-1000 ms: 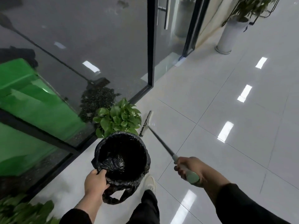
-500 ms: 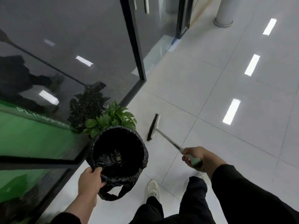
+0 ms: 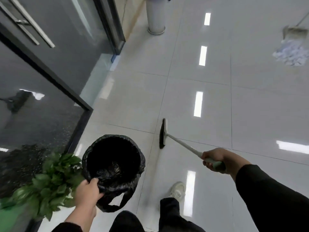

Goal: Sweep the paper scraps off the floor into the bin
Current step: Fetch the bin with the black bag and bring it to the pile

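— Two hands busy? Log them.

— Left hand (image 3: 87, 191): fingers curled over the near rim of the bin (image 3: 113, 166), pinching the black liner; thumb outside. Bin carried, mouth up, liner loops hanging below. Right hand (image 3: 215, 160): fingers wrapped round the green grip of the broom (image 3: 182, 145), shaft slanting forward and left to the brush head, which sits at a tile seam on the floor (image 3: 133, 101).

— Paper scraps?

— White pile (image 3: 291, 53) far right, well apart from brush and bin, running to the frame's right edge. A second broom (image 3: 295, 30) just behind it, head touching the pile's far side.

— Edges, open room?

— Glass wall (image 3: 38, 104) with dark frame along the left; its corner post stands just beyond the bin. Leafy potted plant (image 3: 48, 181) just beside the bin's left side, against the glass. White cylindrical planter (image 3: 155, 15) far ahead near the wall. Between brush head and scraps, glossy tile. One pale shoe (image 3: 178, 190) right of the bin.
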### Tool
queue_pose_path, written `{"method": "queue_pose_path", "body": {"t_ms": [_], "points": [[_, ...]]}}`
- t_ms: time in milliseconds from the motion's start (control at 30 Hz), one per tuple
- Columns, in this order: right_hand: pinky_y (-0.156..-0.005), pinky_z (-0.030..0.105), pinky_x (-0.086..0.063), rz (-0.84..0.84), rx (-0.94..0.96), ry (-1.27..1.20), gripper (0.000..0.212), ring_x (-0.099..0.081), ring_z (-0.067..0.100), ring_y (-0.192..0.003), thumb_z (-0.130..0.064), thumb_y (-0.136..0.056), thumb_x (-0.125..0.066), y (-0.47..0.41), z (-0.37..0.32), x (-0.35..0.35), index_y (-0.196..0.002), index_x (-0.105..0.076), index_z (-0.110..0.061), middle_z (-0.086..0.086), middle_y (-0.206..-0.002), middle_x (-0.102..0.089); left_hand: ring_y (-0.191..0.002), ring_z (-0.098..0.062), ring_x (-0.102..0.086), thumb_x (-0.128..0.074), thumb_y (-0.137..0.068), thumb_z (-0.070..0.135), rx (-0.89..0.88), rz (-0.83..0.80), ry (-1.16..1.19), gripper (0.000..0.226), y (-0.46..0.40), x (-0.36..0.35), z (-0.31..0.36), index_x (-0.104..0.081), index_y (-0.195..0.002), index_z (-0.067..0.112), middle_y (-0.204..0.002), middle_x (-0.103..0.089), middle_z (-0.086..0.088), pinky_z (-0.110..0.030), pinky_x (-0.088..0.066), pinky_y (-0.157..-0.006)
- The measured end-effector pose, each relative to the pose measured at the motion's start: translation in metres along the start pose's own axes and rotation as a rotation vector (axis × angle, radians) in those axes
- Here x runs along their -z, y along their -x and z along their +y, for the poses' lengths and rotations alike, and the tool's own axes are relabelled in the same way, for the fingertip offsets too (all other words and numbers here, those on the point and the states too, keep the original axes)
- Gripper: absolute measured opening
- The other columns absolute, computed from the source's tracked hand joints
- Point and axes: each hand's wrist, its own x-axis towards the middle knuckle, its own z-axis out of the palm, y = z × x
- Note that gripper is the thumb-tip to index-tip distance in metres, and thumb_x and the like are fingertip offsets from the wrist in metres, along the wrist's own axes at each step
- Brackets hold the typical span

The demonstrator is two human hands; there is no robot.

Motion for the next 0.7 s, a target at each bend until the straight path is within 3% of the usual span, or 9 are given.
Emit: {"method": "queue_pose_path", "body": {"t_ms": [100, 167, 267, 367, 533, 700], "points": [[-0.053, 0.027, -0.045, 0.083, 0.025, 0.016, 0.016, -0.054, 0.02, -0.051, -0.006, -0.09, -0.065, -0.008, -0.024, 0.054, -0.099, -0.063, 0.007, 0.017, -0.075, -0.06, -0.076, -0.027, -0.065, -0.055, -0.103, 0.01, -0.069, -0.051, -0.045, 0.02, 0.019, -0.059, 0.035, -0.057, -0.084, 0.011, -0.091, -0.062, -0.008, -0.047, -0.059, -0.088], [-0.058, 0.028, -0.043, 0.124, 0.03, 0.037, 0.013, -0.054, 0.021, -0.056, -0.006, -0.091, -0.064, -0.01, -0.041, 0.079, -0.097, -0.063, 0.006, 0.017, -0.074, -0.06, -0.077, -0.024, -0.065, -0.054, -0.104, 0.009, -0.102, -0.1, -0.046, 0.014, 0.03, -0.089, 0.057, -0.06, -0.091, 0.007, -0.092, -0.063, -0.009, -0.043, -0.058, -0.088], [-0.053, 0.028, -0.043, 0.166, 0.028, 0.077, 0.016, -0.053, 0.022, -0.055, -0.004, -0.093, -0.062, -0.015, -0.068, 0.114, -0.1, -0.061, 0.01, 0.018, -0.075, -0.059, -0.081, -0.023, -0.066, -0.055, -0.104, 0.009, -0.128, -0.159, -0.053, 0.01, 0.035, -0.134, 0.087, -0.061, -0.103, 0.001, -0.096, -0.065, -0.011, -0.044, -0.058, -0.091], [-0.046, 0.024, -0.046, 0.203, 0.017, 0.089, 0.016, -0.054, 0.023, -0.054, -0.002, -0.092, -0.062, -0.025, -0.099, 0.145, -0.101, -0.059, 0.012, 0.021, -0.079, -0.06, -0.082, -0.023, -0.066, -0.055, -0.104, 0.01, -0.139, -0.197, -0.08, 0.011, 0.039, -0.177, 0.118, -0.061, -0.102, 0.001, -0.096, -0.066, -0.01, -0.043, -0.058, -0.089], [-0.049, 0.027, -0.048, 0.216, -0.048, 0.114, 0.019, -0.056, 0.024, -0.057, 0.001, -0.089, -0.063, -0.029, -0.148, 0.19, -0.104, -0.061, 0.012, 0.022, -0.083, -0.062, -0.082, -0.025, -0.065, -0.054, -0.104, 0.01, -0.142, -0.236, -0.103, 0.01, 0.038, -0.245, 0.17, -0.059, -0.097, 0.004, -0.098, -0.064, -0.011, -0.045, -0.058, -0.089], [-0.045, 0.023, -0.043, 0.207, -0.091, 0.172, 0.019, -0.05, 0.022, -0.055, 0.003, -0.09, -0.061, -0.05, -0.215, 0.256, -0.107, -0.061, 0.011, 0.018, -0.079, -0.057, -0.091, -0.032, -0.066, -0.053, -0.104, 0.01, -0.174, -0.303, -0.136, 0.012, 0.034, -0.372, 0.256, -0.059, -0.109, 0.002, -0.103, -0.063, -0.013, -0.044, -0.059, -0.086]]}}
